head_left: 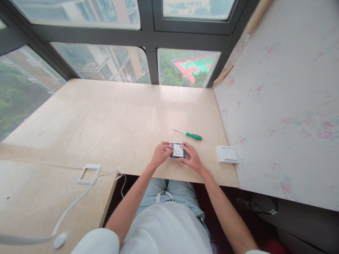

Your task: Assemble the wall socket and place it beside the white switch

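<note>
A wall socket point(178, 151) with a white face and a dark surround lies on the wooden tabletop near its front edge. My left hand point(162, 153) grips its left side, thumb and fingers closed on the edge. On the opposite side my right hand point(193, 157) holds the socket between thumb and fingers. Just beyond it lies a screwdriver point(194, 136) with a green handle, its metal shaft pointing left. A white socket cover frame point(89, 174) rests apart, on the left part of the table.
A white switch box point(227, 154) stands by the flowered wall point(275, 116) on the right. At the lower left a white cable point(76, 203) runs past the frame and over the table's edge. Windows point(185, 67) border the far side of the tabletop point(127, 116).
</note>
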Action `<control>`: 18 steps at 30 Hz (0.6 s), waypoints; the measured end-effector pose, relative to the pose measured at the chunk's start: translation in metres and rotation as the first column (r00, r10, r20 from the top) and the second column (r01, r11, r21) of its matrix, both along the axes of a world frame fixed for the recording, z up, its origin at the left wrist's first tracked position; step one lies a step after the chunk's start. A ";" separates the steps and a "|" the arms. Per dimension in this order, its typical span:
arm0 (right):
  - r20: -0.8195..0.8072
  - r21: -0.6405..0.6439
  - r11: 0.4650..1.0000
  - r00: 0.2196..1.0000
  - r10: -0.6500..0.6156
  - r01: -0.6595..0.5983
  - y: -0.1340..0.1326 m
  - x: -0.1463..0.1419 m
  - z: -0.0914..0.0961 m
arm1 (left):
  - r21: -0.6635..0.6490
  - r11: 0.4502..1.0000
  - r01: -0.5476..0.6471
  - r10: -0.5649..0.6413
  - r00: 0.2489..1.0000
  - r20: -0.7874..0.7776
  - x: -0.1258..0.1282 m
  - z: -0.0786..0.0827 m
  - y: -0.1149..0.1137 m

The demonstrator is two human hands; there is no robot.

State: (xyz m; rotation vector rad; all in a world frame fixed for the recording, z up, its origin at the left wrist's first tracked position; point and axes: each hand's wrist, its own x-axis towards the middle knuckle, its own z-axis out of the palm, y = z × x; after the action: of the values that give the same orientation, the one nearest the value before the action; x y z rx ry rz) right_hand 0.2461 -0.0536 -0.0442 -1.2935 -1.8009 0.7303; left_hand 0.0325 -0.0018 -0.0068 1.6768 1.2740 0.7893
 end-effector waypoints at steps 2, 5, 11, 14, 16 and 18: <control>0.000 0.000 1.000 1.000 0.002 -0.002 0.000 0.000 0.000 | -0.003 1.000 -0.013 0.013 1.000 0.001 0.001 0.001 -0.001; 0.002 -0.006 1.000 1.000 -0.002 0.002 0.000 0.000 0.000 | -0.008 1.000 -0.022 0.022 1.000 0.012 0.001 -0.001 -0.003; 0.001 -0.006 1.000 1.000 -0.007 0.007 0.000 0.000 0.001 | -0.072 0.995 -0.061 0.068 0.993 0.093 0.003 -0.007 -0.003; 0.001 -0.001 1.000 1.000 -0.005 0.005 0.000 -0.001 0.001 | -0.095 0.992 -0.081 0.093 0.988 0.125 0.003 -0.009 -0.003; 0.000 -0.004 1.000 1.000 -0.006 0.006 0.000 -0.001 0.002 | -0.084 0.993 -0.088 0.098 0.988 0.121 0.003 -0.009 -0.003; -0.001 -0.011 1.000 1.000 -0.008 0.008 0.000 -0.001 0.002 | -0.064 0.994 -0.092 0.097 0.991 0.089 0.002 -0.009 -0.003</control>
State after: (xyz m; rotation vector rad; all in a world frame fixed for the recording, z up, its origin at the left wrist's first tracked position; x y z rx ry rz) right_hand 0.2450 -0.0540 -0.0419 -1.3063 -1.7920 0.7381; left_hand 0.0349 -0.0050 -0.0156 1.5244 1.3082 0.8661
